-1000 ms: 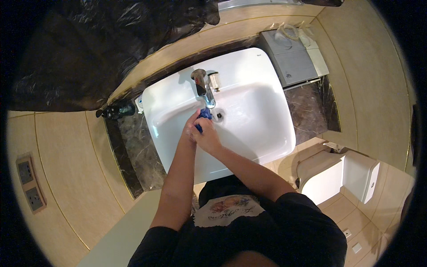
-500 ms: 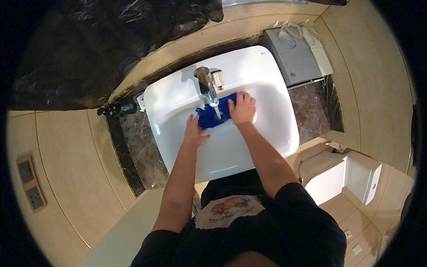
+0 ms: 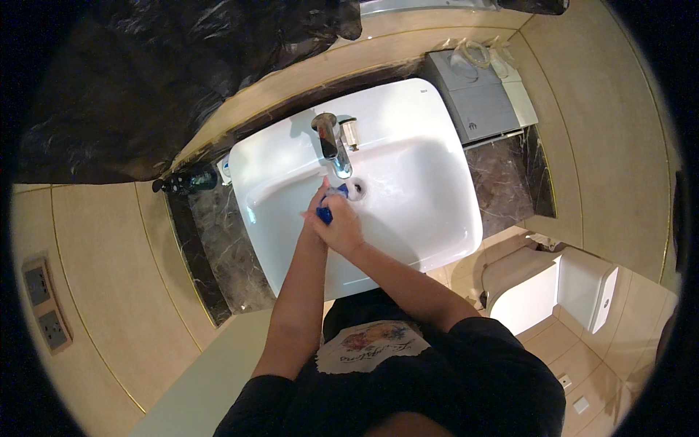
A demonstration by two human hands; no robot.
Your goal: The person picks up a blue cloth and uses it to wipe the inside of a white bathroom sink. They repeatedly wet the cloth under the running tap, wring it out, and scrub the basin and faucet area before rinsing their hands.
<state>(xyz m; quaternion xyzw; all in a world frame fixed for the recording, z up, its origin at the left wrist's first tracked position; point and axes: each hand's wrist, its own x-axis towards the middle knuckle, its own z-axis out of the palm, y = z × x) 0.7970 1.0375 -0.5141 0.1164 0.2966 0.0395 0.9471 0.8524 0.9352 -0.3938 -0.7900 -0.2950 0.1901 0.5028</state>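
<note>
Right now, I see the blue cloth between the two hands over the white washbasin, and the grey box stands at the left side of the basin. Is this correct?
Not quite: the grey box stands at the right side of the white washbasin, as the head view shows. The blue cloth is indeed between the left hand and right hand.

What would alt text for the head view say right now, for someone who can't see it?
The right hand grips a bunched blue cloth against the left hand, over a white sink, near the tap and drain. On the counter are a dark bottle at left and a grey box at right.
</note>
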